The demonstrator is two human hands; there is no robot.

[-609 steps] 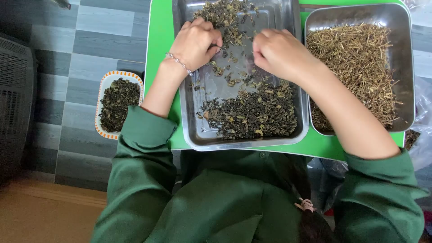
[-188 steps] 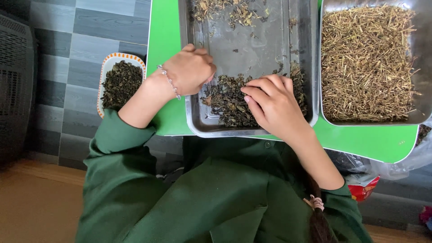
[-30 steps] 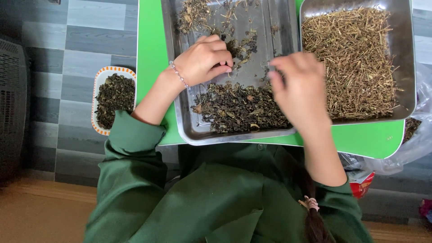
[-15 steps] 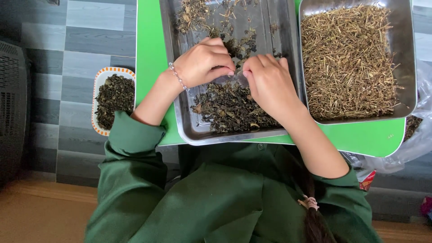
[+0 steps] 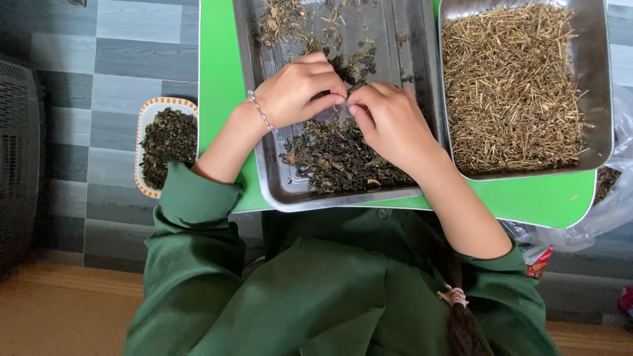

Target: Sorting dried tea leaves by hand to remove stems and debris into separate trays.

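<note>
Left hand (image 5: 297, 89): over the middle of the steel tray (image 5: 273, 178), fingers curled, thumb and fingertips pinched together on a small sprig of dried leaves (image 5: 343, 155); beaded bracelet (image 5: 258, 111) at the wrist.

Right hand (image 5: 389, 122): just beside the left, fingertips meeting it, grip likewise pinched on the same sprig of leaf.

Dried leaves: dark heap along the tray's near edge, under and below both hands; a looser scatter with stalks toward the tray's far edge.

Steel tray: on the green tabletop (image 5: 221, 79), near its left edge.

Second steel tray (image 5: 597, 79): at the tabletop's right edge, just beside the first, filled with pale dry stems (image 5: 511, 86).

Small orange-rimmed dish (image 5: 166, 146): on the grey tiled floor (image 5: 132, 39), left of the tabletop, holding dark leaves.

Clear plastic bag (image 5: 613, 204): off the tabletop's right near corner.

Green sleeves (image 5: 198, 217): pushed up on both forearms.
</note>
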